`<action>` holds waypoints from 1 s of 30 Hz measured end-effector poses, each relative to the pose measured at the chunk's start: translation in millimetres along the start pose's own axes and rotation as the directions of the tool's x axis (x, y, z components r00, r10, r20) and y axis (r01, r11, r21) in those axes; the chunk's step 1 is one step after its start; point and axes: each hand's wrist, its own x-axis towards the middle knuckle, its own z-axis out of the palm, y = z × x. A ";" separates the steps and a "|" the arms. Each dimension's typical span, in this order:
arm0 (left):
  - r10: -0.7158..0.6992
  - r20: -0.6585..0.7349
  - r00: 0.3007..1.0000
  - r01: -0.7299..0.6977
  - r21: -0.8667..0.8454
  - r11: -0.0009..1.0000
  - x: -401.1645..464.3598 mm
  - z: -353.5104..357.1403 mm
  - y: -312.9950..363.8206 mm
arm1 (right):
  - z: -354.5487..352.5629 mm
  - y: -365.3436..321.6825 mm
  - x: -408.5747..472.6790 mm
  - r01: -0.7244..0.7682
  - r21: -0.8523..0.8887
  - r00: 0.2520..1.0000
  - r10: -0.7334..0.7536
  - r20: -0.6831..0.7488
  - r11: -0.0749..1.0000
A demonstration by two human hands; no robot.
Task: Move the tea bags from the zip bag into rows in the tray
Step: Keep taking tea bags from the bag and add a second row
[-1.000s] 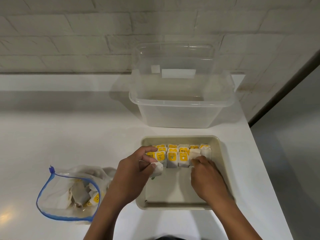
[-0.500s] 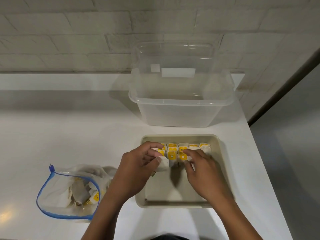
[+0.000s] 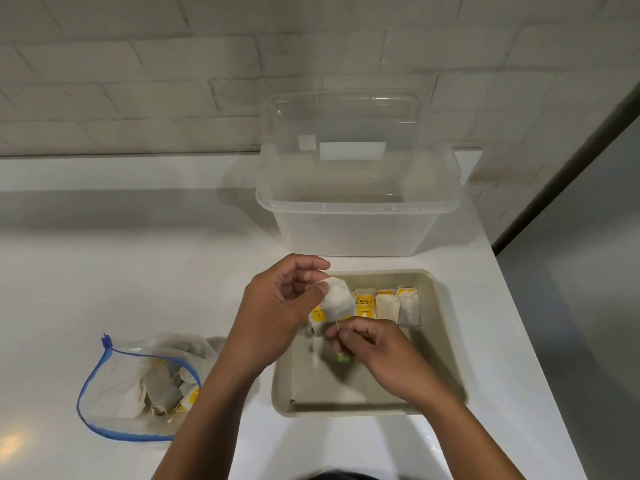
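Left hand lifted over tray, thumb and fingers pinching loose tea bag at edge, likely to free string before seating. Right hand curled, pinching its string and green tag. Row of tea bags stands at far wall of tray. Zip bag open at left, more bags inside.
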 end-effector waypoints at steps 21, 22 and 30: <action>-0.143 0.204 0.968 0.091 0.246 0.965 3.8 27.3 -35.7 | -24.4 7.2 -12.7 -0.167 0.048 0.947 0.174 -0.269 0.985; -0.162 0.259 0.952 0.098 0.243 0.965 5.5 30.6 -37.6 | -26.3 8.4 -13.0 -0.172 0.039 0.938 0.176 -0.300 0.984; -0.173 0.398 0.901 0.047 0.308 0.950 20.1 60.0 -46.2 | -39.1 0.9 -18.0 -0.079 -0.094 0.904 0.032 -0.426 0.992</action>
